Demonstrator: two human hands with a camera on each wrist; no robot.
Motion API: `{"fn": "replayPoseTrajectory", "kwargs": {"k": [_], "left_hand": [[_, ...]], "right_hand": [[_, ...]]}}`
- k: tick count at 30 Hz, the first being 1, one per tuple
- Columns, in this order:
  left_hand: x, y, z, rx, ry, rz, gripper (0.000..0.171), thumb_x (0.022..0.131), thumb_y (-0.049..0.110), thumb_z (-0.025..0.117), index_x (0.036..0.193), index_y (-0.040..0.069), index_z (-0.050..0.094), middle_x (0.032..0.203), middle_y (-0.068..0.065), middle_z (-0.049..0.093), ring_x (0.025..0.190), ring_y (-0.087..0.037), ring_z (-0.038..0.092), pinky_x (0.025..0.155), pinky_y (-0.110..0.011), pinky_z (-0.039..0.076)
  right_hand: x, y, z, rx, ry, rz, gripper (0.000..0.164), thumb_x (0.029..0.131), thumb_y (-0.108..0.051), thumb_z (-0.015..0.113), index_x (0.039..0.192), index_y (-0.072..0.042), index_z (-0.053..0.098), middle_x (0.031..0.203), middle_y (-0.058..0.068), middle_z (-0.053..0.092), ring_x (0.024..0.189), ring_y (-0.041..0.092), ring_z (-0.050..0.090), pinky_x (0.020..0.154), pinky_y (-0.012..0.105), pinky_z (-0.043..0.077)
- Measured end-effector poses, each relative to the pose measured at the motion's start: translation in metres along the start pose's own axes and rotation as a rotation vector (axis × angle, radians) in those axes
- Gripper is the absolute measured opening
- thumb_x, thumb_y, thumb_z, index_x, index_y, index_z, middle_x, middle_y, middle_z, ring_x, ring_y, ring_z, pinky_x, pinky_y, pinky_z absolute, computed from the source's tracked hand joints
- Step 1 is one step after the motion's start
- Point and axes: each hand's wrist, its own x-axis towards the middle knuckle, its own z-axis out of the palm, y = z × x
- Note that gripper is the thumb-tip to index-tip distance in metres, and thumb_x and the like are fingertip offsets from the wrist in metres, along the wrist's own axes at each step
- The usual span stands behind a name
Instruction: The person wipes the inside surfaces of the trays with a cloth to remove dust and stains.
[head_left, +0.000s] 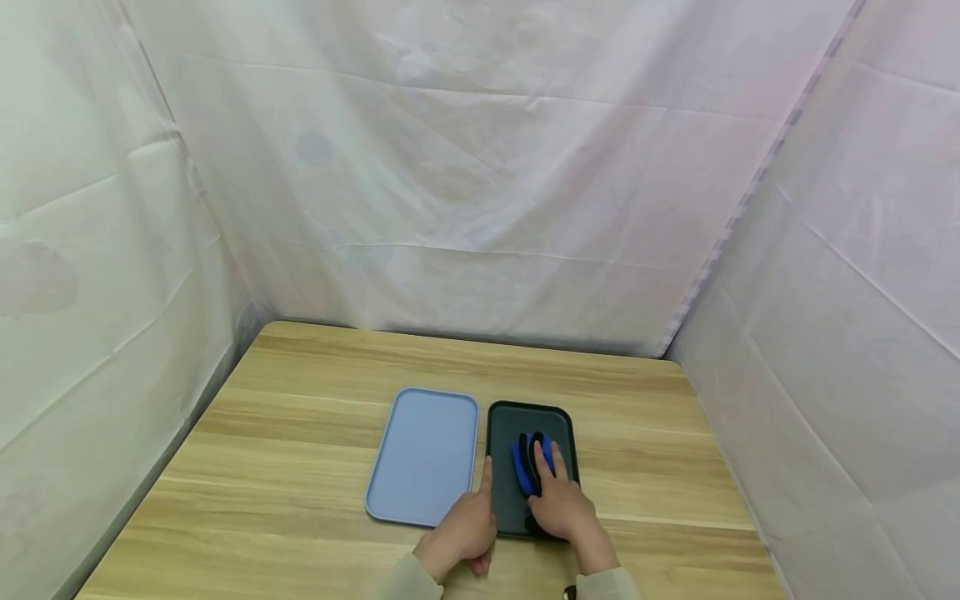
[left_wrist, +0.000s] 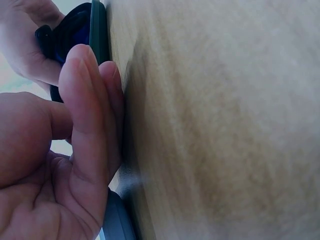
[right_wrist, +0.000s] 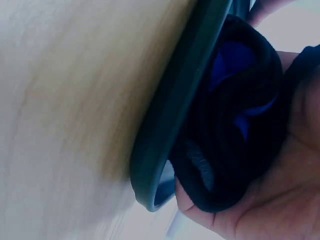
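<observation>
A folded blue-and-black cloth bundle (head_left: 524,467) lies on the dark green tray (head_left: 512,514); its exact kind cannot be told. My right hand (head_left: 562,502) holds it, two fingers stretched over its top and the thumb at its near left side. From the right wrist view, the black-edged folds (right_wrist: 235,115) sit against the palm. At the dark tray's left edge is my left hand (head_left: 468,525), its index finger extended forward along the rim. The left wrist view shows that hand's other fingers (left_wrist: 87,125) fairly straight, close to the tabletop, holding nothing.
A light blue tray (head_left: 423,454) lies just left of the dark one, with a narrow gap between them. Both are on a wood-grain table (head_left: 300,417). Pale fabric sheets (head_left: 480,167) hang behind the table and on both sides.
</observation>
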Motion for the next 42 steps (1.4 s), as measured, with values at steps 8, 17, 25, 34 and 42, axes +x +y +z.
{"fn": "replayPoseTrajectory", "kwargs": {"k": [8,17,25,34,42], "left_hand": [[0.000,0.001,0.000,-0.028,0.006,-0.009,0.090,0.099,-0.006,0.050,0.166,0.008,-0.007,0.045,-0.004,0.060,0.030,-0.013,0.054,0.034,-0.034,0.049],[0.001,0.001,0.001,-0.042,0.025,-0.021,0.094,0.097,-0.008,0.051,0.165,0.007,-0.014,0.044,-0.004,0.060,0.030,-0.014,0.054,0.034,-0.035,0.049],[0.002,0.002,0.000,-0.024,0.011,-0.031,0.093,0.099,-0.007,0.051,0.165,0.008,-0.013,0.046,-0.005,0.061,0.031,-0.015,0.055,0.035,-0.035,0.050],[0.002,0.002,0.000,-0.026,0.004,-0.035,0.093,0.099,-0.005,0.051,0.166,0.009,-0.012,0.046,-0.005,0.062,0.032,-0.016,0.056,0.036,-0.036,0.051],[0.002,0.001,0.000,-0.023,-0.001,-0.026,0.092,0.100,-0.005,0.050,0.166,0.009,-0.012,0.046,-0.005,0.061,0.032,-0.015,0.056,0.035,-0.035,0.051]], "right_hand": [[-0.001,0.000,-0.006,0.023,0.000,0.020,0.083,0.096,-0.018,0.063,0.167,-0.020,0.021,0.174,0.018,0.010,0.098,0.050,0.066,0.051,0.039,0.045],[0.005,0.001,-0.006,0.054,-0.025,0.031,0.081,0.097,-0.017,0.058,0.167,-0.021,0.019,0.175,0.016,0.008,0.062,0.031,0.059,0.048,0.034,0.039],[0.013,0.002,-0.007,0.050,-0.029,0.027,0.083,0.095,-0.014,0.057,0.168,-0.020,0.018,0.175,0.018,0.008,0.049,0.021,0.045,0.046,0.032,0.034],[0.024,0.000,-0.015,0.046,-0.035,0.042,0.083,0.094,-0.013,0.056,0.168,-0.018,0.018,0.174,0.019,0.008,0.053,0.024,0.049,0.048,0.034,0.035],[0.030,-0.003,-0.018,0.052,-0.029,0.057,0.083,0.094,-0.012,0.055,0.168,-0.019,0.017,0.175,0.018,0.007,0.050,0.021,0.042,0.047,0.033,0.032]]}}
